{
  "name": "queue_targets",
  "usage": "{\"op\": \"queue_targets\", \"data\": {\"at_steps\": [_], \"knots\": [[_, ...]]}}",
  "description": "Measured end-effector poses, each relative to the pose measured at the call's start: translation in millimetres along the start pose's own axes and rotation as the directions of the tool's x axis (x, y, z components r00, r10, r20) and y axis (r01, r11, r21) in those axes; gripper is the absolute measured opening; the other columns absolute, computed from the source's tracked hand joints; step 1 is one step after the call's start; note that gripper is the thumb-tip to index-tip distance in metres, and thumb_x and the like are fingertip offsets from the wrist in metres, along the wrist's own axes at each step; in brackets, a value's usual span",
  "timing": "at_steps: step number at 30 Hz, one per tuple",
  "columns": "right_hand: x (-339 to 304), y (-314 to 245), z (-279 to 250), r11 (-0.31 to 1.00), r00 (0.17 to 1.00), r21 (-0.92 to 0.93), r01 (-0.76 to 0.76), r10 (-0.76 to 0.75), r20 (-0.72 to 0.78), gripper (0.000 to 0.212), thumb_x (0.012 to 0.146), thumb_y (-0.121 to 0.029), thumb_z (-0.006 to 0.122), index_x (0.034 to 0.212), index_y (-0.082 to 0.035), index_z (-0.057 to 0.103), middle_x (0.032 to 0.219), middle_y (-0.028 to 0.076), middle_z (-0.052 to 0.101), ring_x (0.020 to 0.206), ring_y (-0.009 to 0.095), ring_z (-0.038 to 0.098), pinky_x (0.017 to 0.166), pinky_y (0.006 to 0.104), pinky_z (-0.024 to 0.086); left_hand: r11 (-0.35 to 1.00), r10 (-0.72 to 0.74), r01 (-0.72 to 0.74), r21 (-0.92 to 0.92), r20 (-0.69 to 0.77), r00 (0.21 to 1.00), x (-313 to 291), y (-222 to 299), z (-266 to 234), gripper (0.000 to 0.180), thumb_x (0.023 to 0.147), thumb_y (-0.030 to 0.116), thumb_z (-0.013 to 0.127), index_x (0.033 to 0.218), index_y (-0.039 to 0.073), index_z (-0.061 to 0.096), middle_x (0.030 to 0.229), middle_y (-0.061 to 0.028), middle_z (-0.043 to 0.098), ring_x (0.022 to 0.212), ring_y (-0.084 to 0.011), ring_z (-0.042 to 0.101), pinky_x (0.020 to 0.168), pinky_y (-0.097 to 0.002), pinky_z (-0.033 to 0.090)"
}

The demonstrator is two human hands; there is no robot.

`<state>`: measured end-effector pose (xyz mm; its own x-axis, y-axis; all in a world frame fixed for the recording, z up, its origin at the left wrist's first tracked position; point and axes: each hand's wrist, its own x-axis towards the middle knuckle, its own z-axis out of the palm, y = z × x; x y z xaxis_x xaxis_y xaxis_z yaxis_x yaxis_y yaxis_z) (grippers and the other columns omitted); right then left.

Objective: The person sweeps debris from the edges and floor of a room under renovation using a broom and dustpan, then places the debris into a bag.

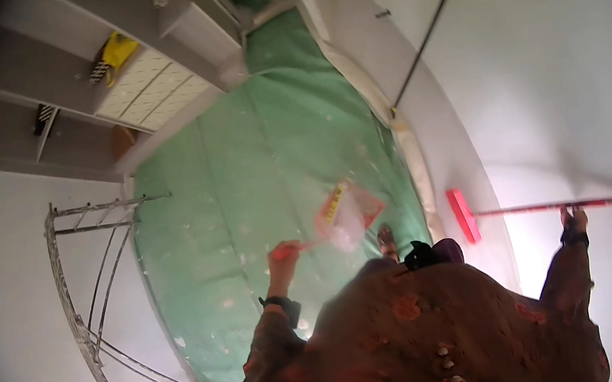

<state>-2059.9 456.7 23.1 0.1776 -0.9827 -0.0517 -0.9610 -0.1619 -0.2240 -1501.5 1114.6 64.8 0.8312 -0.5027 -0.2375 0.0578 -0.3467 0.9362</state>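
Note:
My left hand (285, 252) is closed around the handle of a red dustpan (373, 200), held out over the green floor covering. In the pan lies a crumpled clear plastic bag (347, 231) with a yellow strip beside it. Out to the right, my right hand (573, 216) grips the dark red stick of a broom (522, 210) near its far end. The broom's red head (464, 216) points inward, close to the foot of the right wall; whether it touches anything I cannot tell. Fingers of both hands are partly hidden.
Along the left wall stands a paint-spattered metal scaffold frame (74, 305). Grey shelving (76, 141) at the far left holds a yellow-and-black item (114, 57). A black pole with yellow ends (423, 43) leans on the right wall. Green sheeting (219, 206) covers the floor.

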Motion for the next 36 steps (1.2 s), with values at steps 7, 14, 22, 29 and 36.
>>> {"op": "queue_targets", "data": {"at_steps": [7, 14, 22, 29, 36], "knots": [[-17, -74, 2, -0.057, 0.793, 0.905, -0.422, 0.461, 0.399, 0.029, 0.088, -0.023, 0.052, 0.097, 0.003, 0.046, 0.098, 0.017, 0.048, 0.079, 0.029, 0.056, 0.071, 0.0378, 0.056, 0.995, -0.099, 0.091, -0.052, -0.173, 0.98, 26, 6, -20, 0.012, 0.079, 0.005, 0.063, 0.09, 0.003, 0.068, 0.08, -0.0013, 0.065, 0.074, -0.0076, 0.057, 0.068, -0.0239, 0.047], [-23, -146, 100, 0.658, 0.563, 0.399, -0.638, 0.045, 0.825, 0.005, 0.079, -0.002, 0.047, 0.082, -0.003, 0.051, 0.067, 0.007, 0.049, 0.053, 0.019, 0.051, 0.044, 0.0306, 0.048, 0.996, -0.084, 0.068, -0.059, -0.335, 0.938, 70, 17, -34, 0.014, 0.075, -0.004, 0.057, 0.086, 0.0, 0.064, 0.094, -0.0108, 0.067, 0.073, -0.0132, 0.06, 0.065, -0.026, 0.05], [36, -434, 117, 0.878, 0.403, 0.373, -0.301, -0.238, 0.884, 0.012, 0.085, -0.013, 0.051, 0.085, -0.002, 0.056, 0.071, 0.013, 0.06, 0.053, 0.025, 0.061, 0.043, 0.0354, 0.05, 0.986, -0.076, 0.0, -0.169, -0.444, 0.893, 136, 64, -43, 0.015, 0.075, -0.005, 0.057, 0.087, 0.001, 0.064, 0.098, -0.0113, 0.066, 0.077, -0.0142, 0.06, 0.066, -0.0256, 0.05], [69, -655, 117, 0.849, 0.41, 0.477, -0.226, -0.362, 0.837, 0.019, 0.083, -0.019, 0.052, 0.093, -0.005, 0.057, 0.072, 0.011, 0.061, 0.053, 0.023, 0.061, 0.04, 0.0319, 0.047, 0.996, -0.043, -0.004, -0.092, -0.509, 0.86, 233, 76, -76, 0.016, 0.075, -0.005, 0.057, 0.086, 0.002, 0.065, 0.095, -0.0091, 0.067, 0.076, -0.0119, 0.059, 0.066, -0.0249, 0.049], [76, -763, 159, 0.923, 0.342, 0.339, -0.183, -0.263, 0.902, 0.02, 0.084, -0.019, 0.054, 0.098, -0.005, 0.058, 0.074, 0.012, 0.062, 0.054, 0.023, 0.062, 0.04, 0.0315, 0.046, 0.975, -0.049, -0.058, -0.216, -0.459, 0.887, 361, 97, -143, 0.013, 0.075, -0.004, 0.06, 0.086, 0.002, 0.065, 0.09, -0.0061, 0.067, 0.074, -0.01, 0.058, 0.065, -0.0242, 0.048]]}}
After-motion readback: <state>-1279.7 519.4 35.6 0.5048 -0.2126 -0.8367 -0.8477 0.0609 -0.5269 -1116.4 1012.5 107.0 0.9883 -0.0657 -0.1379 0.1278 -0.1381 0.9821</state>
